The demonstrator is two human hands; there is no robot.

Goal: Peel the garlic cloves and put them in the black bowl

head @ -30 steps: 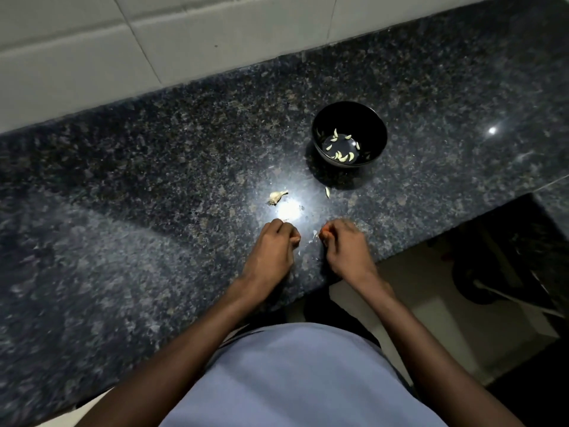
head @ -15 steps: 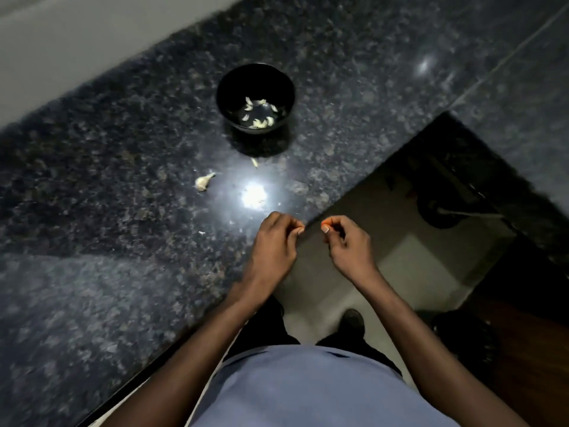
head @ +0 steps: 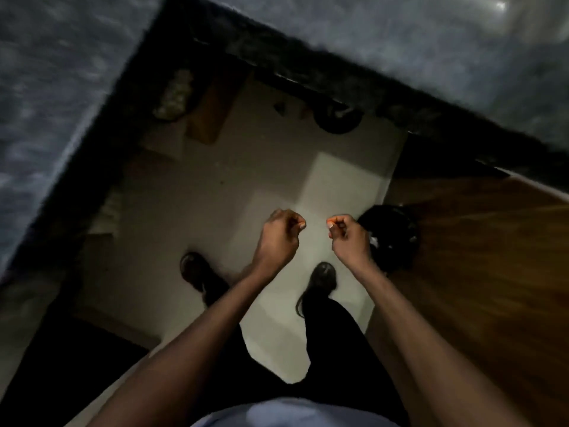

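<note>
We are looking almost straight down at the floor, pale and tiled, which fills the middle of the frame, while the dark speckled counter runs blurred down the upper left and across the upper right, its black edge forming a corner near the top centre. Our left hand hangs just left of centre, over the floor and not over the counter, its fingers curled in with the thumb meeting the fingertips; whether something small is pinched there we cannot tell, since the frame is blurred. Our right hand sits just beside it to the right, apart from it by a narrow gap, fingers curled the same way with thumb against fingertip, and again we cannot tell whether it pinches anything. Neither the garlic cloves nor the black bowl shows anywhere in this view. Just behind the right hand, at centre right, stands a round black bin with a dark liner, resting where the pale floor meets a brown wooden panel on the right side. Below the hands we see two dark shoes on the floor, dark trousers, and a pale blue shirt at the bottom edge. Some dim, indistinct items lie under the counter near the top centre.
</note>
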